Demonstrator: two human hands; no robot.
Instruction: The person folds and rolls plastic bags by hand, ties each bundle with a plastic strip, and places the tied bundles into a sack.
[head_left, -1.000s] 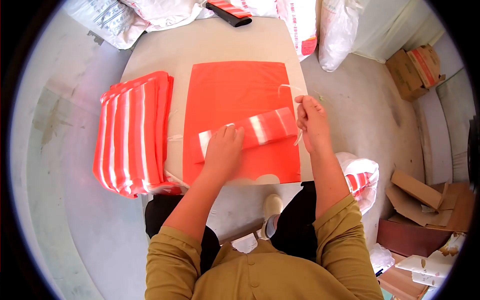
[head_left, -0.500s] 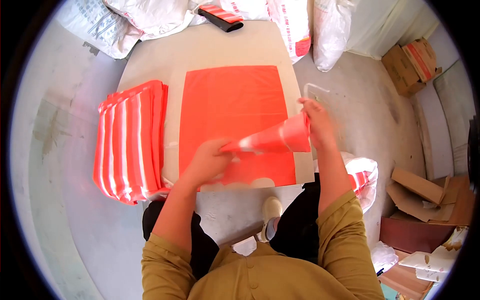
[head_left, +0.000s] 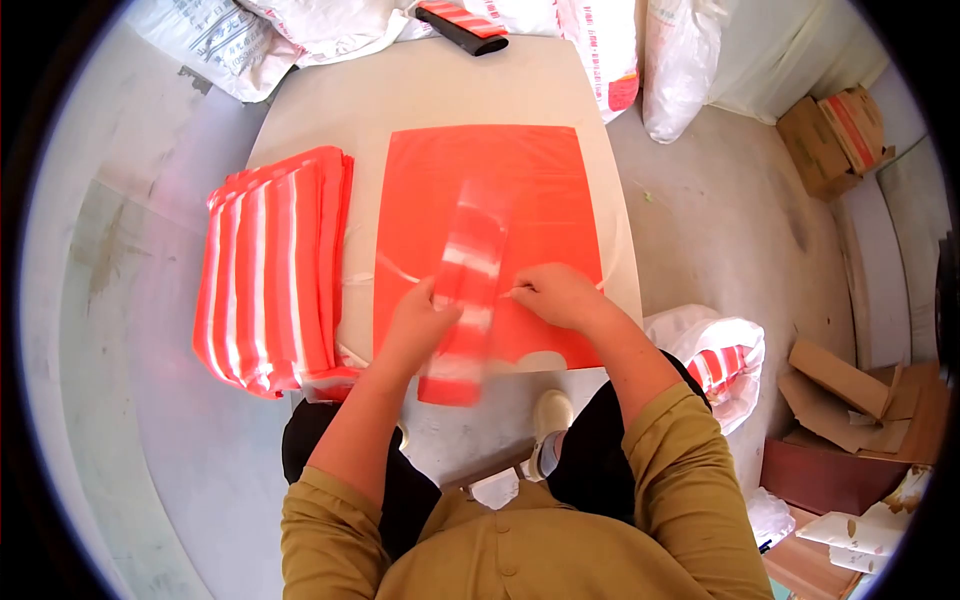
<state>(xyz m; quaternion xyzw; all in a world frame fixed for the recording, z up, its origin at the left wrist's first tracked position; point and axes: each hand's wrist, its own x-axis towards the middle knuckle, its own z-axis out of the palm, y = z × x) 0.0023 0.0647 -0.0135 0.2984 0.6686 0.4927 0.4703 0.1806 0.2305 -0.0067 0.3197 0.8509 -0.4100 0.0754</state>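
1. The left hand (head_left: 424, 312) grips a folded red-and-white striped strip (head_left: 476, 238) between thumb and fingers; the strip, blurred, extends away beyond this hand and back toward the body.
2. The right hand (head_left: 556, 294), just beside the strip, is closed, fingertips pinched on what looks like a pale strand (head_left: 507, 294).
3. Beneath both hands, a red sheet (head_left: 425, 175) covers part of the worktop (head_left: 325, 105).
4. Left of the left hand lies a striped stack (head_left: 272, 275).
5. Right of the right hand, lower down, stands a white sack (head_left: 745, 393).
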